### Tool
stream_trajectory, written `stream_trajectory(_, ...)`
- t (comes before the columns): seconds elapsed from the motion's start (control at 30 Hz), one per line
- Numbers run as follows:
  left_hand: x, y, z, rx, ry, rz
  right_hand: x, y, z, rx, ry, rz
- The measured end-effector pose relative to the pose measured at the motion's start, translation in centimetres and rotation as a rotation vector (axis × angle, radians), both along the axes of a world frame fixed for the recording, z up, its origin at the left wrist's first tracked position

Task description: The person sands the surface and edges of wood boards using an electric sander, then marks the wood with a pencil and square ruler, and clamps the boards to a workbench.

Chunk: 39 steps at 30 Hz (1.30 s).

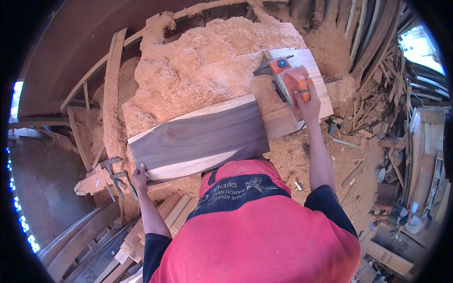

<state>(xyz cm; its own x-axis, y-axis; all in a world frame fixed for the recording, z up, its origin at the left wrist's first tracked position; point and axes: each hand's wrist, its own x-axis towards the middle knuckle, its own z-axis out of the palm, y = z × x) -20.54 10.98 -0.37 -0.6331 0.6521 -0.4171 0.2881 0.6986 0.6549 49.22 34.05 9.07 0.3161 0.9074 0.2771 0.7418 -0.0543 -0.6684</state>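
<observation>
A wide wooden board [203, 134], dark brown with pale sapwood along its edges, lies at a slant on the bench in front of my waist. My left hand [139, 177] grips its near left corner, a finger or thumb on top and the rest partly hidden by the edge. On the right, my right hand [309, 104] is wrapped round the handle of an orange electric planer [295, 80]. The planer rests beyond the board's right end, on a pale wooden board [317, 70], apart from the dark board.
Curly wood shavings [188, 70] are heaped across the bench behind the board. Metal clamps [115, 174] stand by the left corner. Stacked timber [174, 212] lies below my left arm. Offcuts [373, 108] litter the floor at right, and planks [377, 33] lean at the far right.
</observation>
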Motion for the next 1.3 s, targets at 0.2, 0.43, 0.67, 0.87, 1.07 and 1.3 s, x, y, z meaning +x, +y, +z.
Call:
stream_trajectory(0.2, 2.7, 1.6, 0.0, 0.186, 0.1, -0.026, 0.8, -1.8, 0.5, 0.063, 0.03, 0.207)
stream_trajectory(0.43, 1.9, -1.6, -1.2, 0.042, 0.078, 0.049, -2.4, -8.7, -0.2, 0.115, -0.215, 0.001)
stream_trajectory(0.67, 1.8, -2.4, -4.2, 0.218, -0.075, 0.374, -4.5, -17.0, -13.3, -0.611, 0.467, 0.187)
stream_trajectory(0.87, 2.9, -2.6, -2.1, 0.214, 0.012, 0.468, -6.1, -15.6, -11.9, -0.779, 0.706, 0.163)
stream_trajectory(1.07, 2.7, -2.0, -2.1, 0.22, 0.037, 0.511, -5.9, -15.9, -12.5, -0.773, 0.748, 0.14)
stream_trajectory(1.3, 2.3, -2.6, -3.0, 0.218, 0.144, 0.423, -7.2, -16.7, -11.6, -0.796, 0.824, 0.024)
